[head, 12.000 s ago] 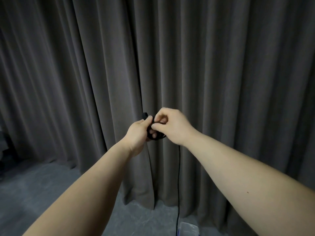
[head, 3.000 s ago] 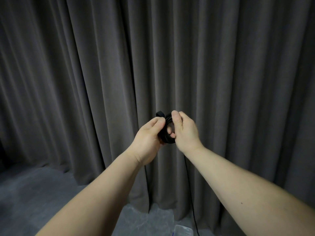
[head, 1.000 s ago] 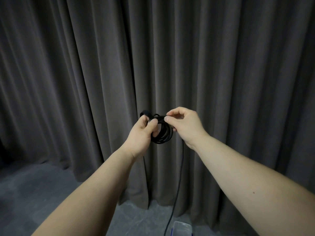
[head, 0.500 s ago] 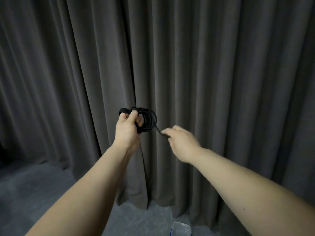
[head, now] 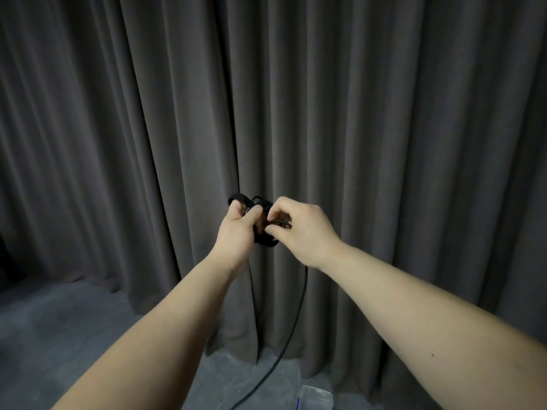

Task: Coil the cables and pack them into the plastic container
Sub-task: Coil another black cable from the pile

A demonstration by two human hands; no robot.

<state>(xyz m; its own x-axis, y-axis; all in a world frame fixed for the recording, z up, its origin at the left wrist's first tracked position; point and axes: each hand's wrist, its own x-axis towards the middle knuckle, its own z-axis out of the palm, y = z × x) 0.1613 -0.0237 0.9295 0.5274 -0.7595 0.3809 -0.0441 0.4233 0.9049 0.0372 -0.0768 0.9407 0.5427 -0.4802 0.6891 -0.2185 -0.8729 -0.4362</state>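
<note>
Right now both hands sit together at frame centre, working one black cable coil (head: 263,241).

Left hand (head: 236,235): fingers curled round the left side of the coil, thumb over the top, gripping the bundle. A black end piece, probably the plug (head: 236,199), pokes out above the knuckles; too dark to tell its type.

Right hand (head: 302,229): thumb and forefinger pinch a single strand of the cable at the coil's right edge, other fingers curled in. The strand bends over the fingertip and looks brownish there, likely just lighting.

Coil: small, several tight loops, held roughly upright between the two hands. Bottom arc shows below the left palm. Loop count not readable.

Loose tail (head: 291,329): leaves the underside of the right hand, hangs straight down past the wrist, then curves down-left toward the floor and runs out of the bottom edge. It hangs free, touching neither forearm.

Plastic container (head: 315,399): clear, with a blue edge on its left side, on the floor at the bottom of the frame, right of where the tail exits. Only its top part is in view; contents not visible. Well below the hands, apart from the coil.

Background: dark grey pleated curtain (head: 414,143) across the whole view, hem reaching the grey floor (head: 59,321). Both forearms bare, extended forward.
</note>
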